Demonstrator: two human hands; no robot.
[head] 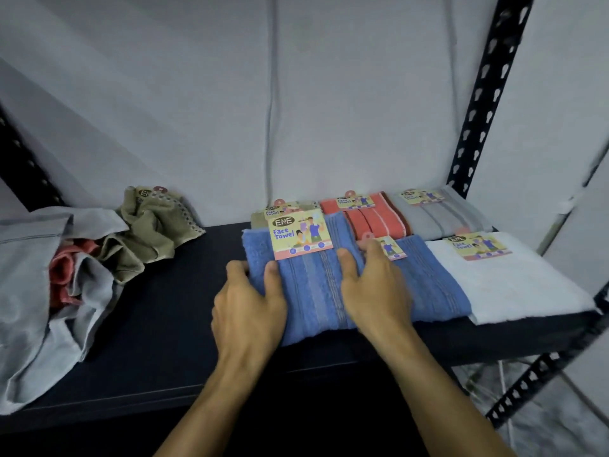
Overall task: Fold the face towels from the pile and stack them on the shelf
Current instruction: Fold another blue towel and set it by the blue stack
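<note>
Hands meet on a folded blue towel lying on the dark shelf. The left hand grips the towel's left edge, thumb on top and fingers curled round the side. The right hand lies on the towel's right part with fingers fairly straight, pressing down where it overlaps a second blue towel just beside it. A card label reading "Face Towel" sits at the far end of the held towel. To the right of the second blue towel lies a folded white towel, touching it, with its own label. Behind these, against the back wall, stand a folded red towel and a grey towel, side by side; a folded olive towel peeks out behind the held one. At the shelf's left end is the unfolded pile: grey cloth draped over the front edge, a crumpled red piece inside it, and a rumpled olive one at the back, well apart from the folded rows. A black slotted post rises at the shelf's right rear corner.
</note>
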